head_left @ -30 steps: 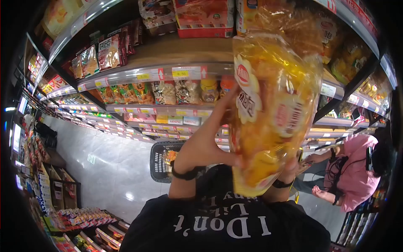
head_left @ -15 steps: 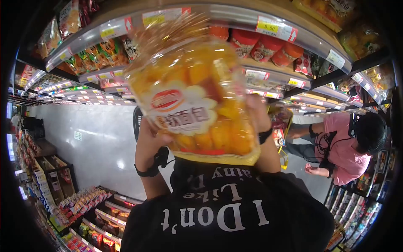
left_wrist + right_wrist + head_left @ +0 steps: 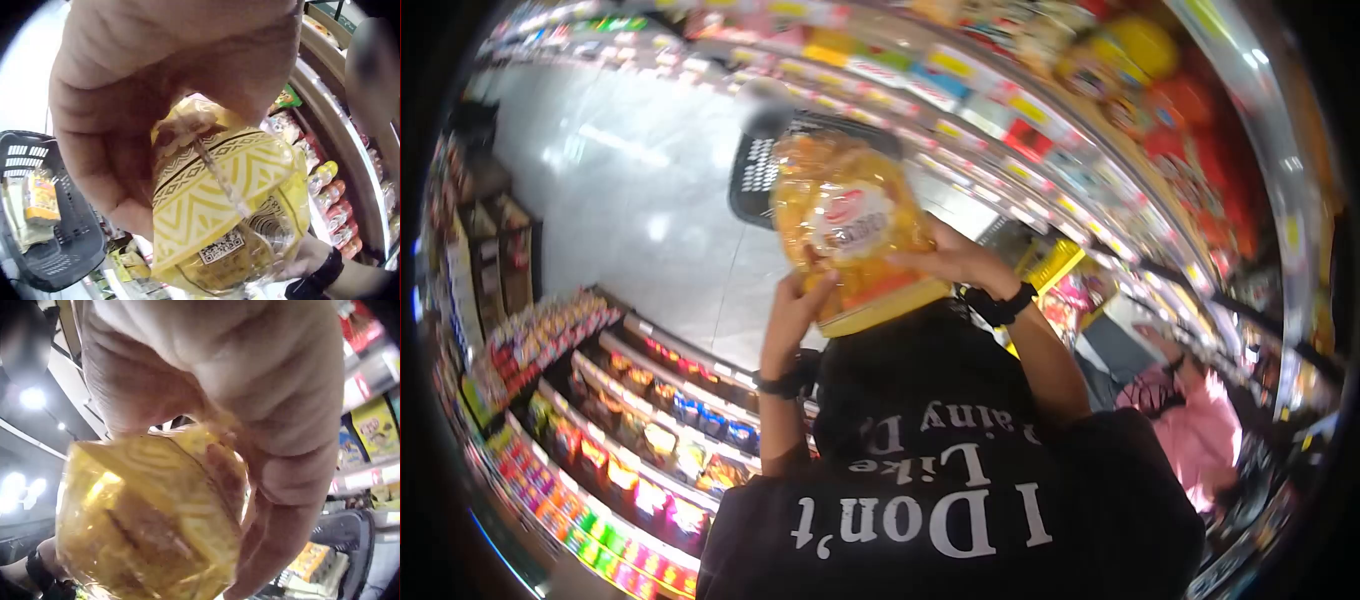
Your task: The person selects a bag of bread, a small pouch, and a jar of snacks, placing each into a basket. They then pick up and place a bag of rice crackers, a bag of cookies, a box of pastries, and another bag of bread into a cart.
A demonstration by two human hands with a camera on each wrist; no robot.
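While both hands clasp it, the bag of bread [image 3: 852,232] hangs in front of the chest, directly above the black basket [image 3: 762,178] on the floor, its long axis running away from the body toward the basket. The left hand [image 3: 798,305] curls round its near left corner, the right hand [image 3: 953,262] round its right edge; neither is nearer. A second ago the bag was raised toward the shelves; now it is lowered and tipped forward.

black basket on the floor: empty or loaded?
Loaded, partly. The left wrist view shows the black plastic shopping basket holding an orange-and-yellow snack packet beside a pale packet; much of its mesh bottom is bare.
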